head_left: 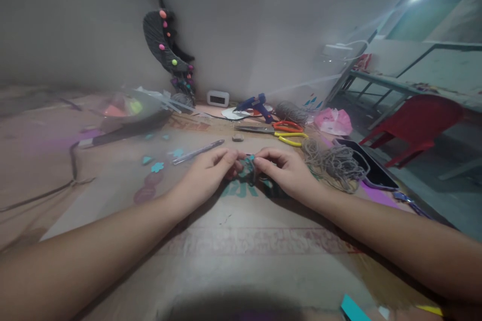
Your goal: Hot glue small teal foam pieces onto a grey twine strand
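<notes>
Left hand point(209, 171) and right hand point(287, 171) — fingers pinching one twine-wrapped piece point(246, 170)

Orange and yellow scissors point(286, 132), red chair point(414, 123).

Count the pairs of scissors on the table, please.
2: an orange-handled pair near the blue glue gun, and a yellow-handled pair just beside it, nearer the right hand. Others may be hidden.

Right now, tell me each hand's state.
Left hand: closed, pinching the small teal-and-grey piece.
Right hand: closed on the same piece.
</notes>
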